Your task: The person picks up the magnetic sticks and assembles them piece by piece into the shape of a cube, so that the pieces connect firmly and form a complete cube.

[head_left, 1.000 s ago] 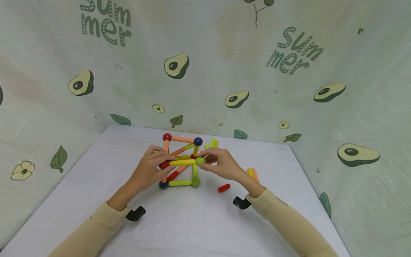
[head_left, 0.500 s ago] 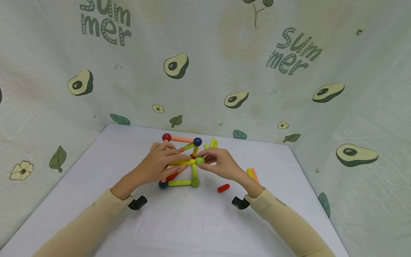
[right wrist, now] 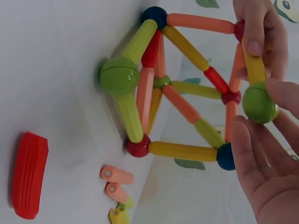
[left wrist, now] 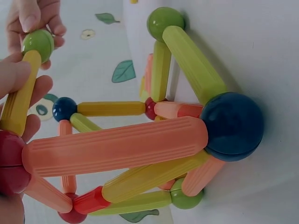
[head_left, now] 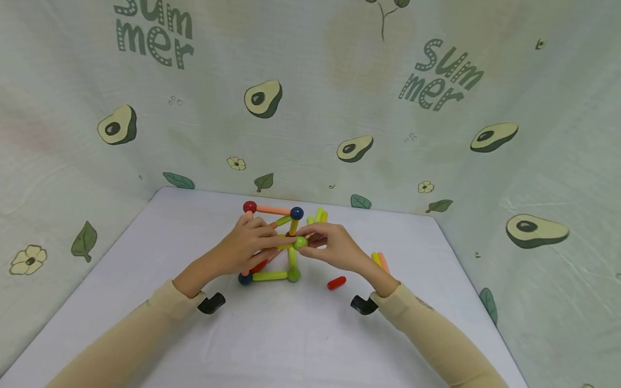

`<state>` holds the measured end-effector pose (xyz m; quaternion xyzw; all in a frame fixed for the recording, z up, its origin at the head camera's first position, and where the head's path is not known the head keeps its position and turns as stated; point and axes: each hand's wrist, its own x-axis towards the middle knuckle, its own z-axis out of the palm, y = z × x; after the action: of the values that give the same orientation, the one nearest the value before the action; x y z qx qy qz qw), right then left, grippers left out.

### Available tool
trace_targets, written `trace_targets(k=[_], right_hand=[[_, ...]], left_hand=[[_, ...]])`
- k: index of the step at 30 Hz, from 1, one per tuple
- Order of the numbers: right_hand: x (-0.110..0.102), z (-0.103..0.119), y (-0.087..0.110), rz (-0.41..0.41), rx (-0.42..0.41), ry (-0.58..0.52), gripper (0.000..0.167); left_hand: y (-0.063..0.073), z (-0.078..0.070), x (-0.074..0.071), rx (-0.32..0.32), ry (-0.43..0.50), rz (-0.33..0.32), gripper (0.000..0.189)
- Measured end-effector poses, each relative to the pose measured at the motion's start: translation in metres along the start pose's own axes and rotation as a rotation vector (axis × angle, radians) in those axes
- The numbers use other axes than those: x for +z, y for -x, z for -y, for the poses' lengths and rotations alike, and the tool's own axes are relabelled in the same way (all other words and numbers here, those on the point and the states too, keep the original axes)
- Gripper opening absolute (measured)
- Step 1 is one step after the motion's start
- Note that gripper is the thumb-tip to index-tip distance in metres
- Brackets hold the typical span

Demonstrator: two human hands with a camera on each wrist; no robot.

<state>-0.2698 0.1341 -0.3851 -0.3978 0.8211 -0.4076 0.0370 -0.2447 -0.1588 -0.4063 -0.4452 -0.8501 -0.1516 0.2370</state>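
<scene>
A box-like frame of magnetic rods and balls stands on the table, with a blue ball (left wrist: 236,125) and a green ball (right wrist: 119,77) at its lower corners. From its upper red ball (left wrist: 9,163) runs a yellow rod (left wrist: 21,100), which ends in another green ball (head_left: 300,242). My left hand (head_left: 247,245) pinches this yellow rod, its fingers stretching toward the green ball. That ball is pinched between thumb and fingers of my right hand (head_left: 335,248). The left hand hides the red ball in the head view.
A loose red rod (head_left: 337,283) lies on the white table (head_left: 310,345) in front of the right hand. Yellow and orange rods (head_left: 380,262) lie by the right forearm. Behind the right hand are several green and yellow rods (head_left: 318,214). A printed cloth (head_left: 310,113) hangs behind.
My left hand has slid right along the yellow rod, its fingers now close to the green ball and covering more of the rod. My right hand stays on the green ball.
</scene>
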Motion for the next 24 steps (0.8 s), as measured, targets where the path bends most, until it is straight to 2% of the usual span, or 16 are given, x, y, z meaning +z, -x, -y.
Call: trace_targets(k=[4,8,14,16,19,24], right_hand=[[-0.014,-0.007,0.012,-0.012,0.039,0.054,0.045],[-0.035,-0.026,0.037,-0.073,0.118,0.156,0.041],[-0.062,-0.068,0.087,-0.14,0.338,0.321,0.034],[-0.067,-0.083,0.099,-0.131,0.421,0.369,0.032],[-0.07,-0.1,0.112,-0.107,0.501,0.405,0.031],[-0.065,-0.114,0.117,-0.096,0.515,0.429,0.034]], left_hand=[[0.0,0.0,0.0,-0.01,-0.004,0.019,0.05],[0.0,0.0,0.0,-0.012,-0.015,0.025,0.049],[0.0,0.001,0.001,0.002,-0.019,0.012,0.05],[0.0,0.0,0.0,0.007,-0.022,0.006,0.05],[0.0,-0.001,-0.001,0.008,-0.021,-0.001,0.049],[-0.001,-0.002,0.0,0.006,-0.012,-0.012,0.05]])
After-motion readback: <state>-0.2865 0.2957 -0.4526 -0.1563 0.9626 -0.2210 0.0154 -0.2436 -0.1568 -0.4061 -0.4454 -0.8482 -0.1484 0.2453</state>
